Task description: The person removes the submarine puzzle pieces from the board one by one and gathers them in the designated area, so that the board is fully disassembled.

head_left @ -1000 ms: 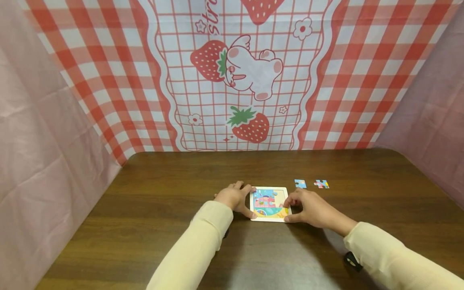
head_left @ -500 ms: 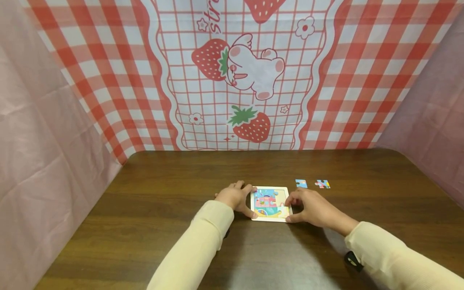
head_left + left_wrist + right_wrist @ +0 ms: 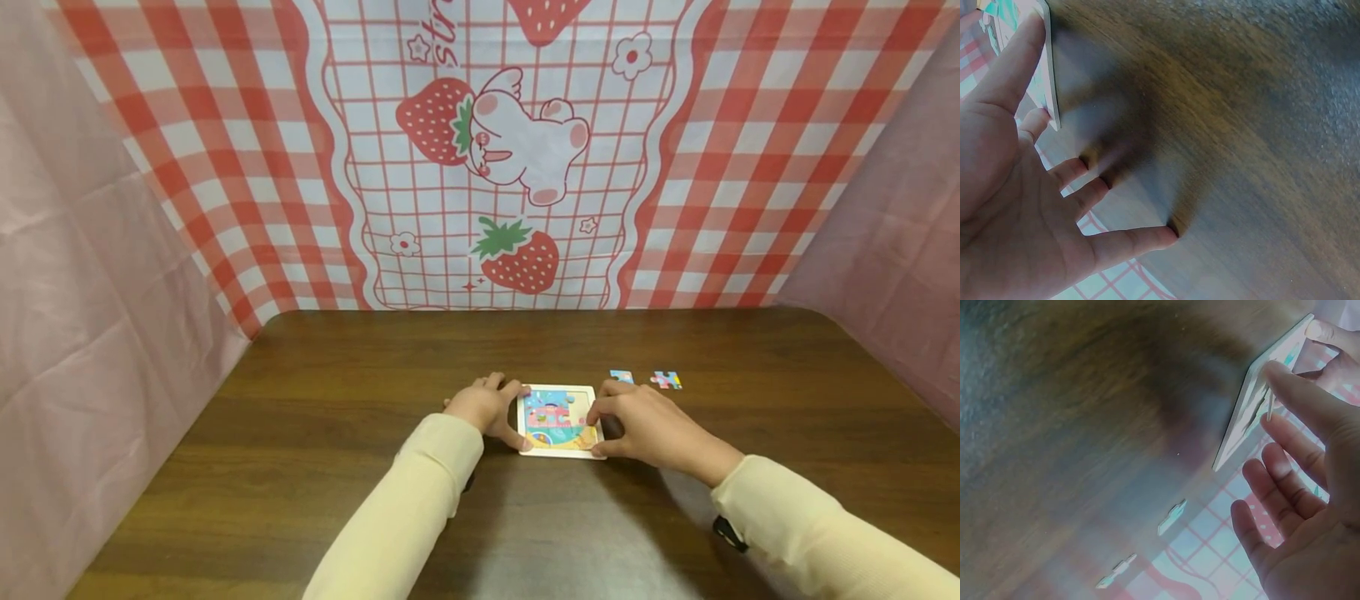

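Raised a little higher than half a second ago, the knuckles of the right hand (image 3: 648, 423) now reach further over the far right corner of a flat, square puzzle tray with a white rim (image 3: 558, 387). With them has changed the small sand-yellow puzzle piece (image 3: 587, 437) in the tray's near right corner: it flashed white with glare in the previous picture, and now shows its colours, so its tilt has probably altered. For the puzzle work, that suggests the piece is being worked down into its corner but is not fully seated; the right wrist view shows a thin edge standing up beside the index fingertip.

Thumb and index finger of the right hand are bent close together and appear to pinch this piece, while its other fingers curl loosely. At the tray's left side, the left hand (image 3: 480, 408) is spread wide, thumb and index fingertip touching the two left corners, nothing enclosed; it matches the earlier picture.

Between the hands, the tray lies flat on the dark brown wood-grain table (image 3: 360, 375). Its far right part shows bare beige backing (image 3: 577, 404). Beyond the tray's far right corner lie a light-blue jigsaw piece (image 3: 621, 376), now partly hidden by the knuckles, and a blue, pink and yellow jigsaw piece (image 3: 666, 380), both unmoved.
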Action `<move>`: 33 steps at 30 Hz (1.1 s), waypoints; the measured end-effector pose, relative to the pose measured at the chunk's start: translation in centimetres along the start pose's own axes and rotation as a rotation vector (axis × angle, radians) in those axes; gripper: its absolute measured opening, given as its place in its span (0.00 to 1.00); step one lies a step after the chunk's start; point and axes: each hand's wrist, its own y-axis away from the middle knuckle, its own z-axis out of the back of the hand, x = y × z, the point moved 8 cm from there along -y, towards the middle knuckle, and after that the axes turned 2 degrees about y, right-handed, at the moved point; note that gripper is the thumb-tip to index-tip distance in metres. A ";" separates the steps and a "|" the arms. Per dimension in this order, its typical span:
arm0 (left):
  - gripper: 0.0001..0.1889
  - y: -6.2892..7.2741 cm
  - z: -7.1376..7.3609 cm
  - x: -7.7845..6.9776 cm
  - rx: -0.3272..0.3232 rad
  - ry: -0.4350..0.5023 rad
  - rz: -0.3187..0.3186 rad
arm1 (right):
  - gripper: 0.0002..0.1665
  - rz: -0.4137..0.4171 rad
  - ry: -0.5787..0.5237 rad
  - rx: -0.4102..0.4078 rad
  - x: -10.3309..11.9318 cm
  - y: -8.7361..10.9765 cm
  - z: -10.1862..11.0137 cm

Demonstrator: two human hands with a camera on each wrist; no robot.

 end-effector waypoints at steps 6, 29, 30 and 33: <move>0.44 0.9 0.4 -0.4 0.004 0.017 -0.010 | 0.17 -0.007 -0.014 0.004 0.1 0.0 0.1; 0.47 -2.2 -1.3 0.7 -0.006 -0.015 0.005 | 0.18 0.099 0.179 0.023 1.9 -1.4 0.4; 0.47 -2.2 -1.3 0.7 -0.003 -0.014 0.005 | 0.18 0.092 0.176 0.027 1.9 -1.4 0.4; 0.48 -2.4 -1.4 0.8 -0.002 -0.019 0.006 | 0.17 0.054 0.138 0.028 1.5 -1.2 0.3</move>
